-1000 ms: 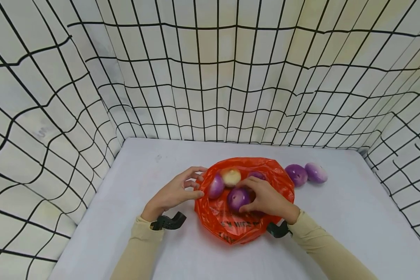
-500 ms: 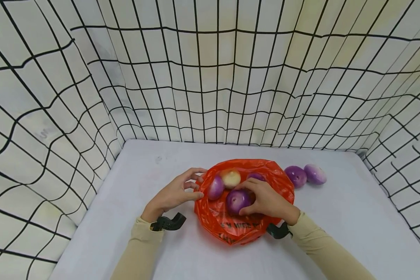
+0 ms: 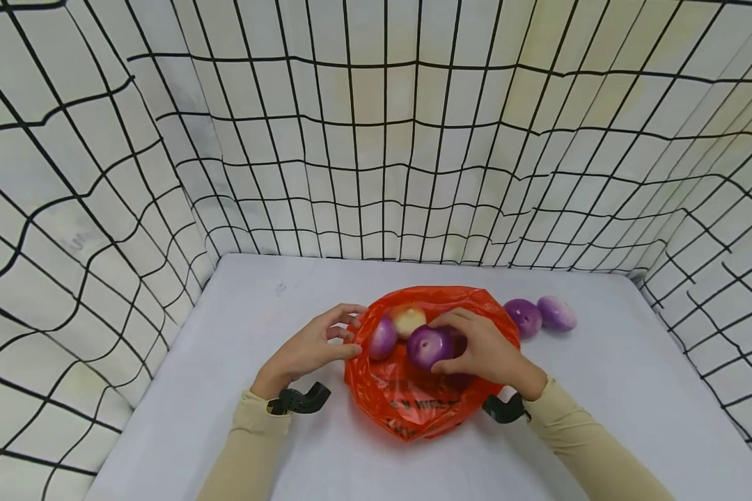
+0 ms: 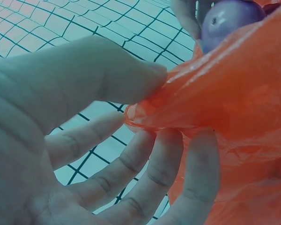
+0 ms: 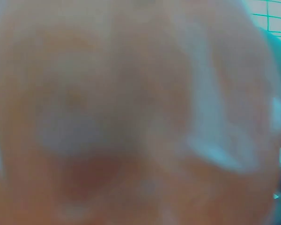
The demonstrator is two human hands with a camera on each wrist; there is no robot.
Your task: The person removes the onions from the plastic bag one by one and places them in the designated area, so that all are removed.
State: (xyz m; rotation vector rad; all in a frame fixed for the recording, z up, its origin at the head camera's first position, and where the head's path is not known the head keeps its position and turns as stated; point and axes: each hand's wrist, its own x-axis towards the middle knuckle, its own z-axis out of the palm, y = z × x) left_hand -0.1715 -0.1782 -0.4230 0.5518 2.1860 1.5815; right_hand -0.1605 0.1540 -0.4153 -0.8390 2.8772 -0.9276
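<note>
My right hand (image 3: pixel 487 351) grips a purple onion (image 3: pixel 429 347), thumb on the near side and fingers over the far side, above the opening of a red plastic bag (image 3: pixel 407 403). On the left, my left hand (image 3: pixel 313 344) pinches the bag's rim between thumb and fingers, as the left wrist view shows with the bag's edge (image 4: pixel 192 103). Inside the bag lie another purple onion (image 3: pixel 384 339) and a pale yellow onion (image 3: pixel 409 322). The right hand hides part of the bag's contents. In the right wrist view a blurred orange-brown surface fills nearly everything.
Two more purple onions, a darker one (image 3: pixel 523 318) and a paler one (image 3: pixel 557 313), lie side by side on the white table (image 3: pixel 238 299) just right of the bag. Black netting (image 3: pixel 376 146) over pale walls encloses the table at the back and sides.
My right hand has lifted the purple onion up from the bag's middle, and it now covers the onion behind. The left hand keeps its place at the rim. The head view has shifted slightly.
</note>
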